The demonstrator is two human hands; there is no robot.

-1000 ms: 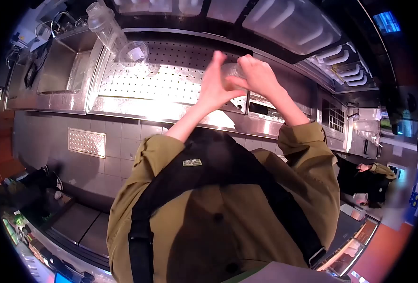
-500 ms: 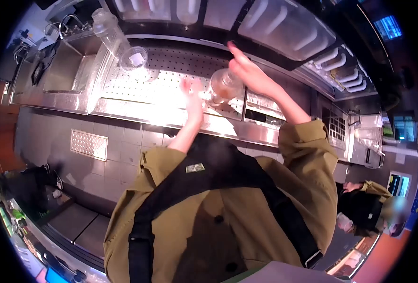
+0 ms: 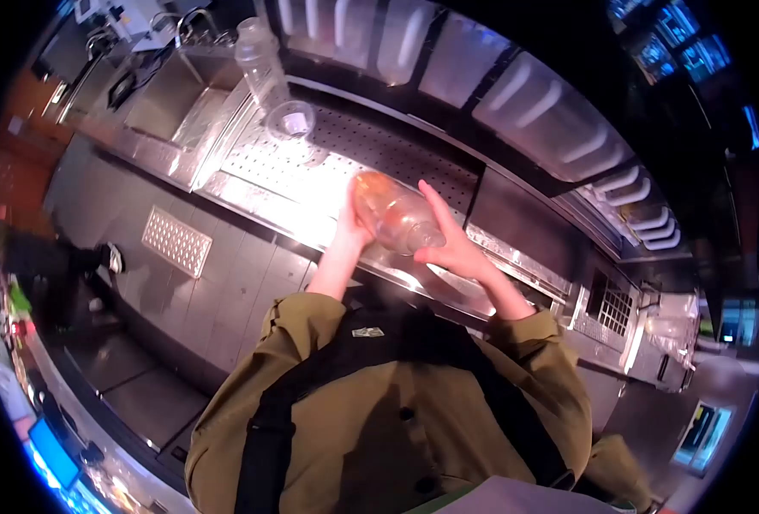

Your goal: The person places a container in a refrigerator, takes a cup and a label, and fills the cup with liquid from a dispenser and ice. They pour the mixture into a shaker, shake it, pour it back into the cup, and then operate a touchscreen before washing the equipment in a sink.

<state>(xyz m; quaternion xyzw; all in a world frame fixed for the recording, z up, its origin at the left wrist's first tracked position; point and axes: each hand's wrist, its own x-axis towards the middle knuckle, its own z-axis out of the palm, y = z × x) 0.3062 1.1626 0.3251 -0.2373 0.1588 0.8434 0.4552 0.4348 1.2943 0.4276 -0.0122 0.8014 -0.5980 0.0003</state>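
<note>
Between twelve and two o'clock from my hands, a row of clear bins [image 3: 538,107] with white handles lines the back of the steel table [image 3: 328,128]. At about ten-thirty on its perforated top, a clear cup [image 3: 291,122] with a whitish patch sits in front of a tall clear jug [image 3: 261,64], overlapping its foot. The sink [image 3: 170,111] lies at ten; a dark flat panel [image 3: 525,201] sits at three, with a grate [image 3: 609,308] nearer four. Another person's shoe [image 3: 115,258] shows at nine past the floor plate [image 3: 176,242], and a sleeve [image 3: 621,473] near five. The clear bottle [image 3: 390,208] is above the front of the table, tilted, its wide end toward ten-thirty and its neck toward four-thirty; orange-brown colour shows at the wide end, glare on its side. My left hand [image 3: 354,221] curls around the wide end; my right hand [image 3: 450,244] is spread, thumb at the neck, fingers along the far side.
</note>
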